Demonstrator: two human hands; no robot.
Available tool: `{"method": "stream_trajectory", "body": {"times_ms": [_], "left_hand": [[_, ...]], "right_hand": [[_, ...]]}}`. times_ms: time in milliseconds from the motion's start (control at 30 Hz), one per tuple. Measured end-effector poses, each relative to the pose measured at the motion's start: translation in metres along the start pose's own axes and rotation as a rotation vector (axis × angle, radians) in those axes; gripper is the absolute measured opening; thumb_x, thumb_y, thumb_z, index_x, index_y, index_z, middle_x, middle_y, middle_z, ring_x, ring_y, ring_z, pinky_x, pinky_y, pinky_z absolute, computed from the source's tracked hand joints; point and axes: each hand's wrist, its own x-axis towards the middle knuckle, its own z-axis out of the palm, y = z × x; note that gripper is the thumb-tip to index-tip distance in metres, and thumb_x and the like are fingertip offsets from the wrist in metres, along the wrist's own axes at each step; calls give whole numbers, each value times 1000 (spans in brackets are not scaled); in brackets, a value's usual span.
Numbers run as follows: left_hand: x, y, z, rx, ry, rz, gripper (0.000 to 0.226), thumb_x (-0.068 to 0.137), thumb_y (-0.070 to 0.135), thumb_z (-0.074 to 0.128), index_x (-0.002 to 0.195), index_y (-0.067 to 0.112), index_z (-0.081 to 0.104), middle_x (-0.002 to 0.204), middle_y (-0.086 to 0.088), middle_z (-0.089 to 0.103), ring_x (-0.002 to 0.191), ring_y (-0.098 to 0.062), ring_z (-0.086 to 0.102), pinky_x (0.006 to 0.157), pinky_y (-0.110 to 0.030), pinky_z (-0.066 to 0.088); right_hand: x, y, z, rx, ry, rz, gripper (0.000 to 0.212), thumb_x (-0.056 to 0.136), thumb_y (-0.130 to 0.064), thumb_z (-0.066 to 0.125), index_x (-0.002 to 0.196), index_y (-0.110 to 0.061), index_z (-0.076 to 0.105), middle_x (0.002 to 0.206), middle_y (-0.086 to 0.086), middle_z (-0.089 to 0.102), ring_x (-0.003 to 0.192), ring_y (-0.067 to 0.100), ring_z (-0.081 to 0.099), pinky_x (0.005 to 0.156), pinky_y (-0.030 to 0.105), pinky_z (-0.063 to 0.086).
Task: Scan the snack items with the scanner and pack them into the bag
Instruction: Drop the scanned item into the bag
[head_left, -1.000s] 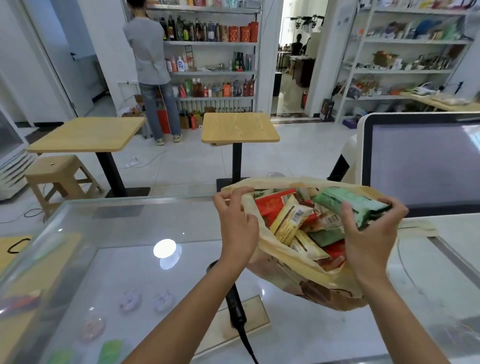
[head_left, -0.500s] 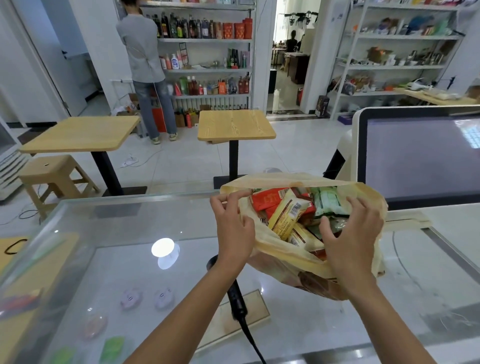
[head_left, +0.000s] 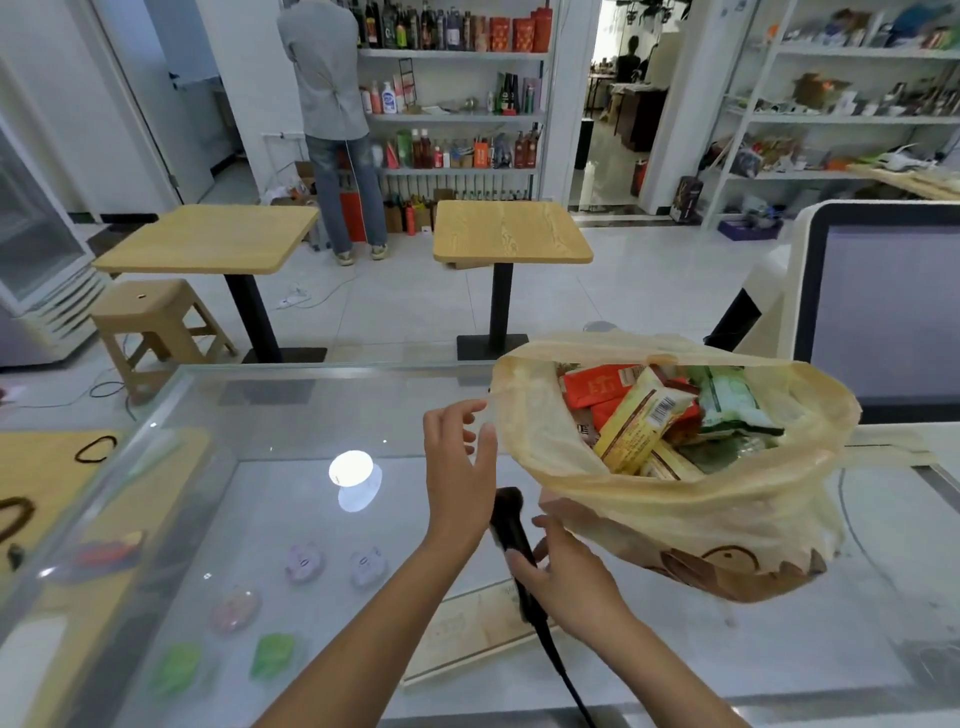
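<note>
Bag (head_left: 675, 519) sits on the glass table (head_left: 291, 519), right of centre, with its mouth wide open and facing me. Snack packs (head_left: 644, 426) are piled inside: I see a yellow one with a barcode on top, an orange-red one behind it and green ones to the right. Left hand (head_left: 457, 467) is raised just beside the bag's left rim. Its fingers are spread apart and hold nothing. The thumb tip is right at the plastic edge, but I can't tell if it touches. Right hand (head_left: 566, 577) is low, in front of the bag's near-left corner, on the black scanner (head_left: 511, 525). The thumb is on one side of the handle and the fingers wrap the other, so I read it as clamped on the handle. The scanner head pokes up between the two wrists, close to the bag's bottom edge. Its cable (head_left: 563, 680) runs toward me off the table. A monitor (head_left: 883, 312) stands behind the bag on the right.
</note>
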Motion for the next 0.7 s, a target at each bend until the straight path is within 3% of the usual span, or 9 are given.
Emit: {"method": "stream_trajectory", "body": {"times_ms": [67, 133, 233, 400, 533, 600, 700], "left_hand": [[7, -12, -6, 6, 12, -18, 18, 96, 15, 49, 106, 30, 53, 105, 8, 45, 89, -5, 52, 74, -11, 43], [16, -26, -12, 33, -2, -44, 19, 96, 12, 49, 105, 28, 53, 104, 6, 48, 89, -7, 52, 74, -13, 43], [30, -55, -18, 108, -50, -106, 24, 93, 5, 50, 107, 24, 52, 103, 4, 51, 89, -11, 52, 75, -18, 45], [52, -104, -17, 181, -179, -222, 27, 92, 5, 50, 114, 21, 52, 106, 4, 54, 98, -13, 53, 80, -21, 45], [73, -131, -2, 203, -261, -219, 28, 93, 9, 50, 117, 23, 51, 112, 7, 54, 101, -11, 52, 82, -21, 44], [87, -139, 10, 215, -297, -205, 29, 95, 12, 51, 121, 23, 51, 119, 6, 54, 103, -8, 49, 83, -19, 41], [112, -142, 27, 228, -363, -169, 35, 95, 17, 52, 129, 22, 49, 132, 3, 49, 115, -10, 47, 90, -21, 40]], "right_hand": [[14, -11, 8, 51, -87, 49, 61, 88, -50, 54, 135, -16, 36, 110, 0, 62, 100, 17, 62, 81, 30, 48], [27, -21, 15, 268, -175, 161, 49, 86, -39, 60, 124, -12, 43, 98, 5, 65, 76, 19, 68, 66, 29, 52], [45, -31, 19, 575, -186, 318, 33, 86, -21, 60, 116, -8, 53, 77, 8, 62, 50, 17, 59, 47, 24, 45], [72, -51, 17, 618, -113, 364, 17, 88, -15, 61, 101, -6, 57, 69, 7, 57, 46, 16, 52, 44, 22, 40], [100, -65, 11, 622, -59, 384, 18, 89, -16, 61, 101, -3, 56, 69, 7, 55, 46, 15, 49, 42, 21, 39], [114, -72, 8, 659, -42, 410, 8, 92, -13, 57, 90, -7, 53, 67, 6, 48, 48, 15, 44, 42, 19, 35], [135, -69, 6, 702, 35, 440, 18, 93, -11, 55, 76, -13, 49, 66, 5, 44, 50, 15, 39, 47, 22, 32]]}}
